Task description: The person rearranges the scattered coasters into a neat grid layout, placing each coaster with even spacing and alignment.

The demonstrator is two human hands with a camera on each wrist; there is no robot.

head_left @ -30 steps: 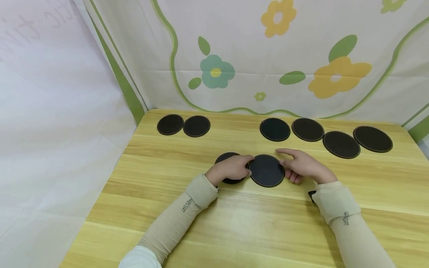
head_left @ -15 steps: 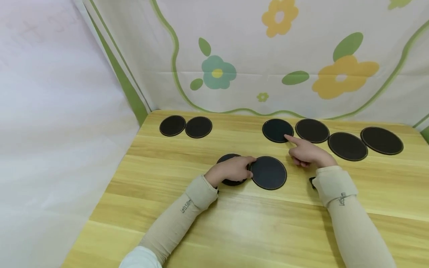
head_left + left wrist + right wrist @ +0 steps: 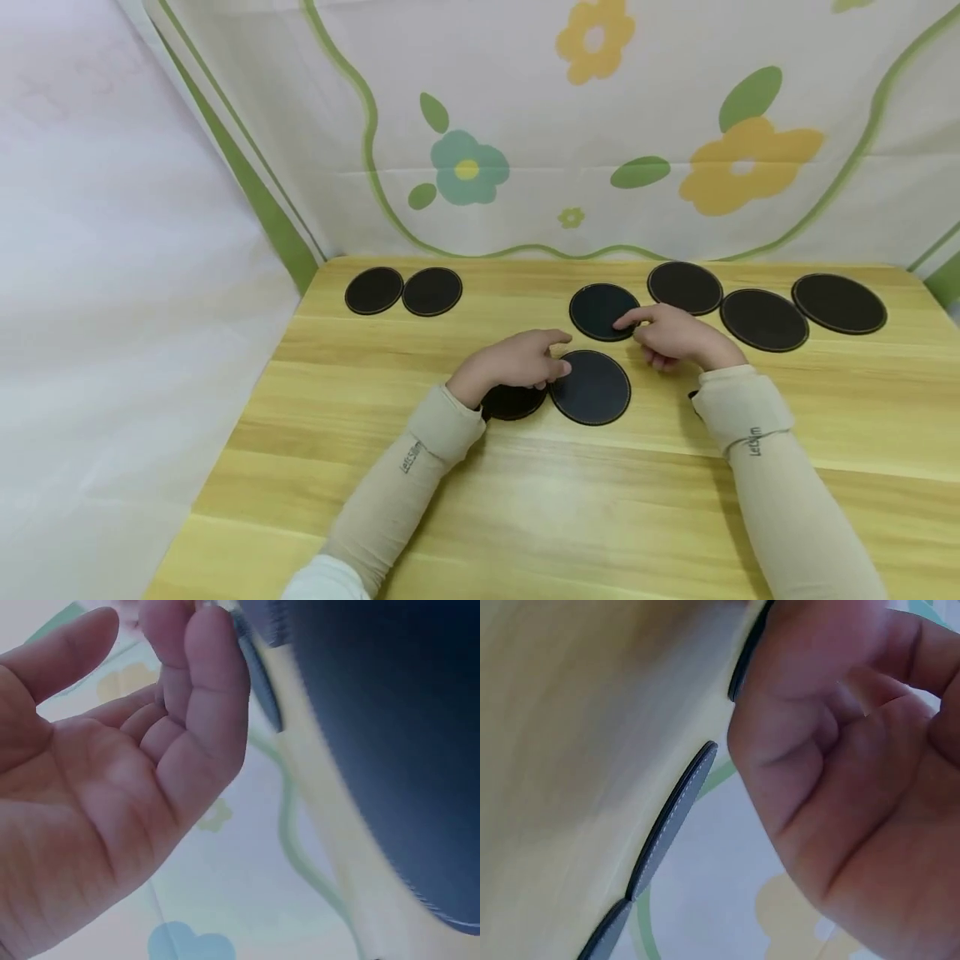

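Observation:
Two round black coasters lie edge to edge mid-table: a left one, partly hidden under my left hand, and a right one. My left hand hovers over them, index finger extended, thumb by the right coaster's edge; its palm in the left wrist view holds nothing. Behind them is another dark coaster. The index fingertip of my right hand presses on that coaster's right part, with the thumb near its rim and the other fingers curled under. Stitched edges show on a coaster in the right wrist view.
Two more coasters, one touching the other, lie at the table's back left. At the back right are a coaster, a second and a third. A flowered curtain hangs behind the wooden table.
My right hand left the right mid-table coaster, reached the one behind and slid it toward me. My left hand lifted slightly off the mid-table coasters. The head view shifted a little.

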